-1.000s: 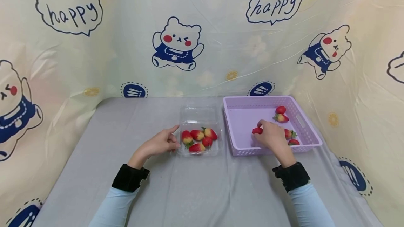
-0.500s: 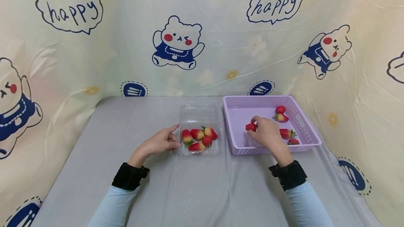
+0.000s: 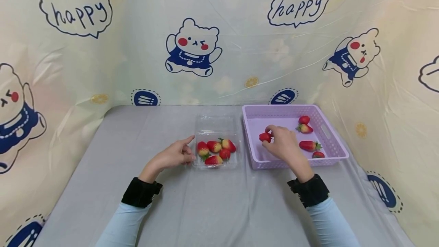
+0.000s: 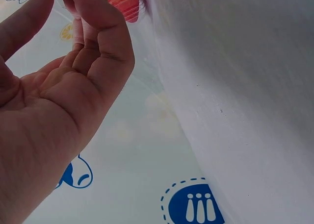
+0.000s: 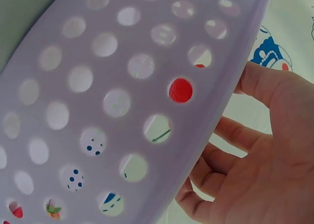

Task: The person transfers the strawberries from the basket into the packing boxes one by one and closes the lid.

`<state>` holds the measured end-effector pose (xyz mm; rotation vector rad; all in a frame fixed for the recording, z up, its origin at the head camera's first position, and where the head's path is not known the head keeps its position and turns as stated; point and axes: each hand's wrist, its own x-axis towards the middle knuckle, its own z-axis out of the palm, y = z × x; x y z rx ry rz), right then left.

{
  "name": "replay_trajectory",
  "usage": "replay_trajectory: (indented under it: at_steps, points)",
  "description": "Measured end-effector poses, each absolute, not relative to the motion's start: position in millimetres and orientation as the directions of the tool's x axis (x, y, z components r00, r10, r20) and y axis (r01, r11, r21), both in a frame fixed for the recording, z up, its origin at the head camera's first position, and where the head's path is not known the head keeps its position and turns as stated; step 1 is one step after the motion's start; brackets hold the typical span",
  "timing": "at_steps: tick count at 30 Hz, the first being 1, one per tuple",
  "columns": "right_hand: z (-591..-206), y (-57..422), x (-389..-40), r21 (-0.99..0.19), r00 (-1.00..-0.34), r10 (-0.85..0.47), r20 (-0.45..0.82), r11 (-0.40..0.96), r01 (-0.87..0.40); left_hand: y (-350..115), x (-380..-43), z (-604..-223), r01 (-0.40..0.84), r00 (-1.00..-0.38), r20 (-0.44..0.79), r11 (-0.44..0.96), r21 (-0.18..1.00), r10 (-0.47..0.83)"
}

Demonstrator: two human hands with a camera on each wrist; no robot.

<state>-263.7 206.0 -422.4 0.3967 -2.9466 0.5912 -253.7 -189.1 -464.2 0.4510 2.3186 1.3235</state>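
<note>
My right hand (image 3: 284,146) pinches a red strawberry (image 3: 265,137) between thumb and fingers, inside the left half of a lilac basket (image 3: 252,140). In the right wrist view the basket wall hides the fingertips of my right hand (image 5: 250,150); some red shows through a hole. At the left side of a clear plastic box (image 3: 216,125), my left hand (image 3: 173,154) touches its edge, with one finger pointing along it. Several strawberries (image 3: 214,146) lie in that box. The left wrist view shows the palm of my left hand (image 4: 64,91) with fingers loosely bent.
More strawberries lie along the basket's right side, among them a pair at the back (image 3: 304,128) and one nearer the front (image 3: 308,146). The box's clear lid stands folded back behind it. A grey cloth (image 3: 212,209) covers the table, and a printed curtain (image 3: 247,48) encloses it.
My right hand has moved left within the basket, carrying the strawberry, and a strawberry behind it has come into fuller view. My left hand and the box have stayed put.
</note>
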Motion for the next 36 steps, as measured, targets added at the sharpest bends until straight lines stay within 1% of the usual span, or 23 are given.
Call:
replay_trajectory:
  at_steps: [8,18,32,36]
  points:
    - [-419,195,-264,-0.408,-0.96,-0.24,0.142,0.87,-0.278,-189,-254,-464,0.065,-0.855,-0.21,0.499,0.864,0.475]
    - [-417,186,-261,-0.4,-0.944,-0.267,0.194,0.857,-0.324,-189,-254,-464,0.069,-0.853,-0.208,0.498,0.864,0.479]
    - [-418,175,-258,-0.427,-0.94,-0.293,0.174,0.838,-0.34,-189,-254,-465,0.064,-0.85,-0.211,0.491,0.869,0.483]
    - [-418,171,-258,-0.421,-0.935,-0.301,0.186,0.836,-0.352,-189,-254,-465,0.06,-0.852,-0.21,0.487,0.872,0.48]
